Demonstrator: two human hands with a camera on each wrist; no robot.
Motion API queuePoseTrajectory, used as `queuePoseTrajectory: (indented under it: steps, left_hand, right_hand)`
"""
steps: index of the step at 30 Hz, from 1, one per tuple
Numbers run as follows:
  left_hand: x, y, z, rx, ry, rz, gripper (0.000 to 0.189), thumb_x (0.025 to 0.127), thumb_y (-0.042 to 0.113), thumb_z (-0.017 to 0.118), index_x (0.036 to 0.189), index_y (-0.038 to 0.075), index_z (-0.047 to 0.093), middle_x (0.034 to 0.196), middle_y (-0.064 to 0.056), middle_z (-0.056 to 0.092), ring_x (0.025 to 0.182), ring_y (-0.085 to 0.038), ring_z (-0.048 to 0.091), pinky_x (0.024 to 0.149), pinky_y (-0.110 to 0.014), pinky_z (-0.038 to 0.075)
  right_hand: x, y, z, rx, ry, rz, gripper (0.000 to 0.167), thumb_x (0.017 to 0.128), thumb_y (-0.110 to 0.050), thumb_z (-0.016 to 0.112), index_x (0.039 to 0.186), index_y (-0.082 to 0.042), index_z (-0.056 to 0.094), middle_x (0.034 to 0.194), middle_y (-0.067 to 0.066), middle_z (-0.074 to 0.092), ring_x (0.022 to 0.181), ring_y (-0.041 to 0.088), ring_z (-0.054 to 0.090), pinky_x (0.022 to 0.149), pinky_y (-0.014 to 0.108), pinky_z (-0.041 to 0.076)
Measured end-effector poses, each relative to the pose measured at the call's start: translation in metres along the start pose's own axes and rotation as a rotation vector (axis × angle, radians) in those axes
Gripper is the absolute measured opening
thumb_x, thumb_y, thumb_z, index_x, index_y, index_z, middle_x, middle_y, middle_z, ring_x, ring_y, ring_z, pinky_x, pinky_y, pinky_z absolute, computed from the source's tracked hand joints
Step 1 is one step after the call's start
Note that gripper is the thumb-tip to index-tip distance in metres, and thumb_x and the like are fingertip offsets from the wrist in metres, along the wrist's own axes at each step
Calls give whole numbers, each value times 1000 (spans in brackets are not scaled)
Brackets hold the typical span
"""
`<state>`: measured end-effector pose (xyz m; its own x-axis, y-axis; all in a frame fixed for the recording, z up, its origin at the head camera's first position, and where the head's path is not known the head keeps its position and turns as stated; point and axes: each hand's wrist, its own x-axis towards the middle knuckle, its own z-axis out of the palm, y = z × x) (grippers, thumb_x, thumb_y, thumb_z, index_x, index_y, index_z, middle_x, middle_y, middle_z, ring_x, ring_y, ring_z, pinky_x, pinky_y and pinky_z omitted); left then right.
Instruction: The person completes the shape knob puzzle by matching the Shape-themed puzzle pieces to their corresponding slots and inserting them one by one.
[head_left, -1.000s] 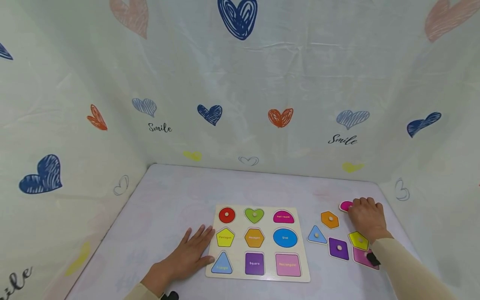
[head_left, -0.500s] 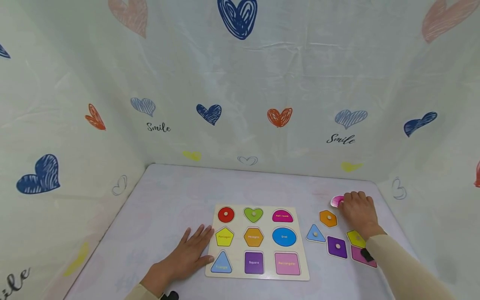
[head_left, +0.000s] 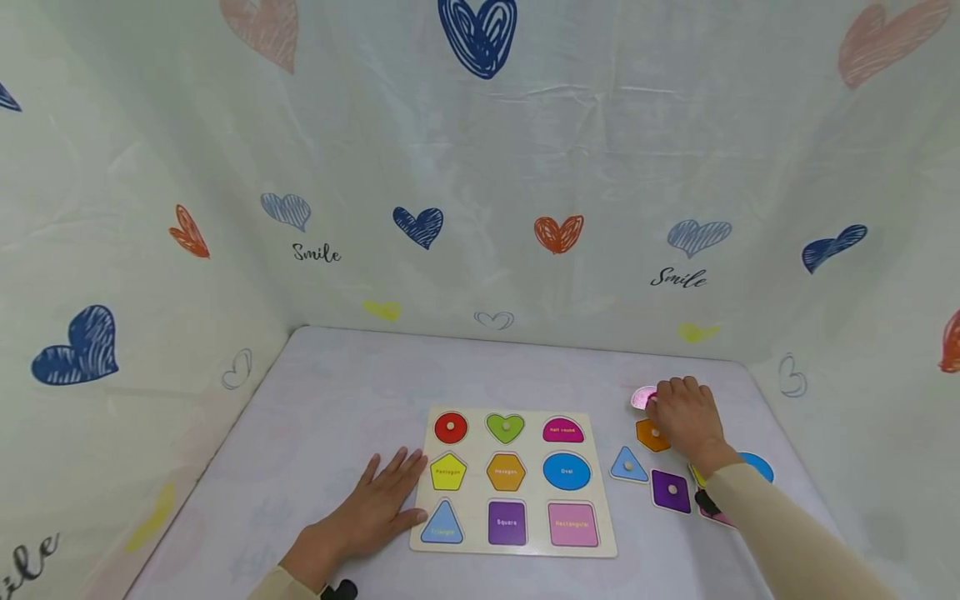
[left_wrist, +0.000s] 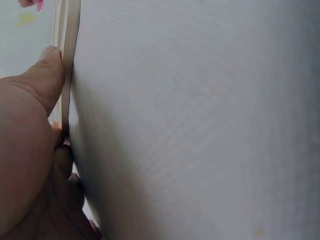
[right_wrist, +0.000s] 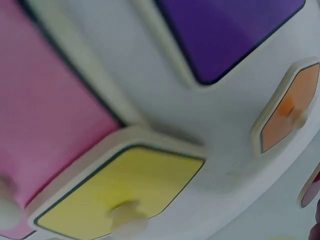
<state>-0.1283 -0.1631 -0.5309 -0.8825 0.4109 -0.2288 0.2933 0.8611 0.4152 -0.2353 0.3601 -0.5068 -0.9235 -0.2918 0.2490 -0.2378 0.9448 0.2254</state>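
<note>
A pale wooden shape-puzzle board (head_left: 477, 492) lies flat on the table. My left hand (head_left: 367, 517) rests beside it, fingers and thumb straight, touching its left edge. In the left wrist view the thumb lies against the board's side (left_wrist: 72, 55). Off the board's upper right corner, my right hand (head_left: 686, 421) pinches a pink half-round puzzle piece (head_left: 642, 397); the fingertips hide its knob. Under this hand lies an orange hexagon piece (head_left: 649, 435), partly covered. Only the half-round's edge (right_wrist: 310, 194) shows in the right wrist view.
Red circle (head_left: 451, 427) and green heart (head_left: 506, 428) pieces sit in the board. Right of it lie a blue triangle (head_left: 628, 465), purple square (head_left: 670, 492) and blue oval (head_left: 759, 465). The yellow pentagon (right_wrist: 125, 185) overlaps the pink rectangle (right_wrist: 50, 100). Printed cloth hangs behind.
My right hand has carried the half-round piece leftward, toward the board, from the far right of the table. The blue oval has come into view behind the forearm. My left hand stays in place.
</note>
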Motion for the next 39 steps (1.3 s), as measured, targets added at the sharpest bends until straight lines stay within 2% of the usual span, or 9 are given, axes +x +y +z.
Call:
queuePoseTrajectory:
  steps: [6,10,17,25,32,39]
  left_hand:
    - [0,2,-1,0,1,-8,88,98,56,67,167,14,31,174,-3,31,165,-30,15,131,-63,4]
    - [0,3,-1,-5,-1,-10,88,98,56,67,167,14,32,174,-3,31,165,-30,15,131,-63,4]
    - [-1,3,0,-11,-4,-12,88,98,56,67,167,15,31,174,-3,31,165,-30,15,131,-63,3]
    - [0,2,1,12,-8,-15,89,99,57,65,168,15,29,175,-3,29,165,-29,14,132,-62,3]
    - [-1,3,-2,13,-4,-19,88,98,56,66,167,14,30,174,-4,30,165,-29,14,132,-62,3]
    - [0,3,-1,31,0,-7,88,99,56,65,168,14,30,174,-3,30,165,-29,15,132,-62,4]
  right_hand:
    - [5,-19,-4,41,59,-17,29,93,-18,77,88,3,58,77,14,57,77,34,51,65,44,48]
    - [9,-36,-9,66,67,-14,28,93,-19,76,89,3,60,79,14,59,79,34,53,67,44,49]
    - [13,-65,-14,86,6,11,33,93,-25,81,102,3,66,90,14,65,90,31,55,77,43,52]
    - [18,-92,-15,64,7,-58,38,87,-29,88,100,-1,67,86,10,63,87,27,54,74,39,51]
    - [26,-122,-20,77,-45,-118,33,91,-30,84,100,-2,68,91,10,67,91,26,55,76,38,52]
    - [26,-138,-14,108,-106,-122,33,96,-31,80,108,-3,68,99,11,68,99,27,57,88,43,57]
